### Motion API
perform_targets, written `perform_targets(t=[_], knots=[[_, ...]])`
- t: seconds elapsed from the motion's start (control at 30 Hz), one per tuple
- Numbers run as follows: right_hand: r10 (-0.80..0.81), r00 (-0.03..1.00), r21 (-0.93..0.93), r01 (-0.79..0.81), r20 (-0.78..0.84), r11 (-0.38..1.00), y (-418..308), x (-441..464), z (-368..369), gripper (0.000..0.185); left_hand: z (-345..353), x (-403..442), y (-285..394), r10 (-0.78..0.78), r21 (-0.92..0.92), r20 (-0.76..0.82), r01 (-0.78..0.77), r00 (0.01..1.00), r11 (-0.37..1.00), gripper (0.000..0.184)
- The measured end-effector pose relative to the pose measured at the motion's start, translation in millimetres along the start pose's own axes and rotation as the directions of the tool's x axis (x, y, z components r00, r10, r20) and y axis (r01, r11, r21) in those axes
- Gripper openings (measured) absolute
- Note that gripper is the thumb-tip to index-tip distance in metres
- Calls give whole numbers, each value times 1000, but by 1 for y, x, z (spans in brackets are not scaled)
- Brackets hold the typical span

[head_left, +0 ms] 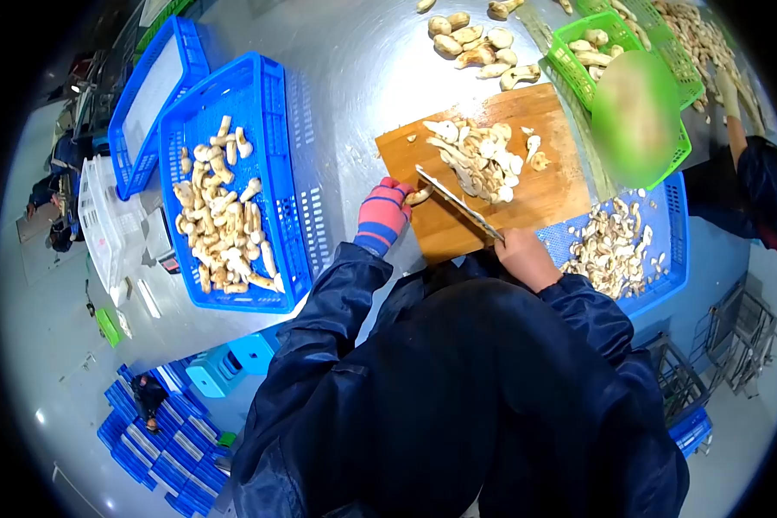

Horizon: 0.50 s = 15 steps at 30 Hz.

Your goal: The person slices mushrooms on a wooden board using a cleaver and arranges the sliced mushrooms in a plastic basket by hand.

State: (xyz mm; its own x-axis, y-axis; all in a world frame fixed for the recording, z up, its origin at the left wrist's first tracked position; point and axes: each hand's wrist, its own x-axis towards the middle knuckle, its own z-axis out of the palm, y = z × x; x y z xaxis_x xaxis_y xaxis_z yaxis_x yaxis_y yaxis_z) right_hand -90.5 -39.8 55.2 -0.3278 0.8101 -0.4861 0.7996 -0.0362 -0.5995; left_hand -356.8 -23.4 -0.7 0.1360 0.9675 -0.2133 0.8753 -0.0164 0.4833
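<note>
My left hand [383, 212], in a pink and blue striped glove, is closed on a mushroom [419, 197] at the left edge of a wooden cutting board [561, 177]. The bare right hand [527, 259] grips the handle of a knife [459, 204], whose blade slants across the board, its tip beside the mushroom. Beyond the blade lies a heap of mushroom slices [485, 160]. A few loose pieces sit at the board's right side.
Left of the board stands a blue crate [274, 129] with whole mushrooms. Another blue crate [678, 229], holding slices, is at the right. Whole mushrooms [475, 47] lie behind the board, near a green basket [570, 62]. Another person's sleeve [764, 181] shows at far right.
</note>
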Motion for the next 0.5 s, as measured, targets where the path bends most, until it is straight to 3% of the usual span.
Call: perform_targets(t=[0.1,0.13,0.23,0.27,0.33,0.37,0.4,0.43,0.5], knots=[[28,998,-114,-21,62,993,5,17,14,26,5,-4,-2,24,-1,-52,-24,998,1000,29],[-14,1000,-123,12,-12,992,4,30,26,27,1,-3,-1,20,41,0,-20,1000,999,25],[35,999,-47,-37,-39,998,-14,52,31,27,14,-11,-12,-156,-343,83,175,984,923,28],[17,996,5,-17,-86,1000,-12,52,33,28,21,-10,-15,-304,-662,401,503,864,556,31],[-12,983,109,32,-185,993,-11,54,36,28,29,-20,-4,-226,-883,459,470,859,-7,32],[5,991,103,9,-136,995,-11,49,35,29,36,-25,2,-176,-860,472,408,864,-307,32],[27,996,96,-19,-89,995,-16,40,26,29,48,-26,6,-132,-852,450,381,883,-358,30],[53,998,85,-49,-45,995,-18,34,20,29,62,-21,4,-90,-872,446,410,891,-266,31],[6,1000,-24,-7,-25,1000,-5,33,34,28,81,-16,19,-425,-830,292,448,857,332,32]])
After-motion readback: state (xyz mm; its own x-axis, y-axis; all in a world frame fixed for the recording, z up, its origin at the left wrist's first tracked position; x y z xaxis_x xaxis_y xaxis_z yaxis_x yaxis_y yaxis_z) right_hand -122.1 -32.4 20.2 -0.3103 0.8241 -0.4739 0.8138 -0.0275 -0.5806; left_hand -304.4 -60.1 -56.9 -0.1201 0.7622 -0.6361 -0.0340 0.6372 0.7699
